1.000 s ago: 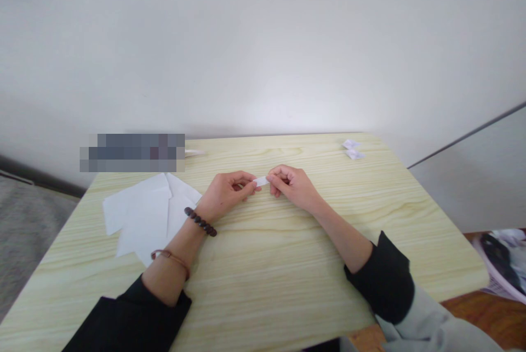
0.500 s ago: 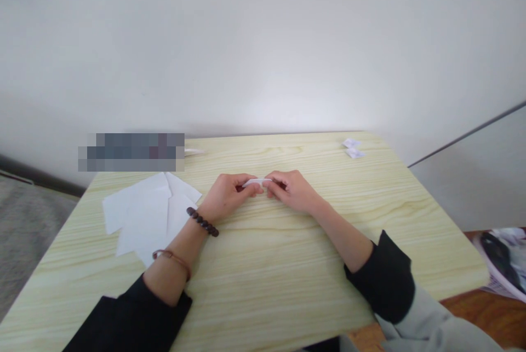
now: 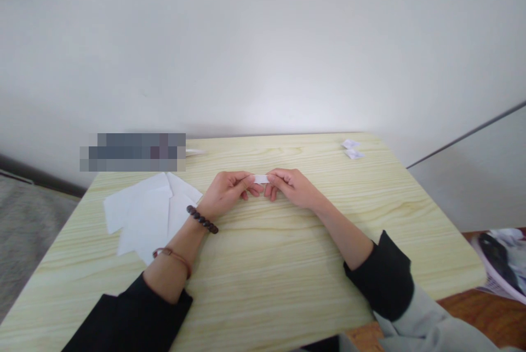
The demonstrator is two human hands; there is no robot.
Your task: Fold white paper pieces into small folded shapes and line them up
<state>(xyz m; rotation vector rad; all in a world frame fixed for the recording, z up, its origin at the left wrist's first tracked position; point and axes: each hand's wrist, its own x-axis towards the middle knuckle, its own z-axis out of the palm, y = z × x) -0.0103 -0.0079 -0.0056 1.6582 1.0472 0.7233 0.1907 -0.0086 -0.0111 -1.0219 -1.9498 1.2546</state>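
Observation:
A small folded strip of white paper (image 3: pixel 261 179) is pinched between my left hand (image 3: pixel 228 193) and my right hand (image 3: pixel 292 187), just above the light wooden table (image 3: pixel 287 264) near its middle. Each hand grips one end with thumb and fingertips, so only the strip's short middle shows. My left wrist wears a dark bead bracelet (image 3: pixel 202 219) and a thin brown band. Both forearms come out of dark sleeves.
Several white paper sheets (image 3: pixel 143 215) lie overlapping on the table's left side. Two small folded paper pieces (image 3: pixel 352 149) sit at the far right corner. A white wall stands behind the table. A magazine (image 3: pixel 501 261) lies low at the right, off the table.
The strip was pressed down flat between the hands half a second ago; now both hands hold it slightly raised again, the fingertips shifted along it. Hands stay in the same spot.

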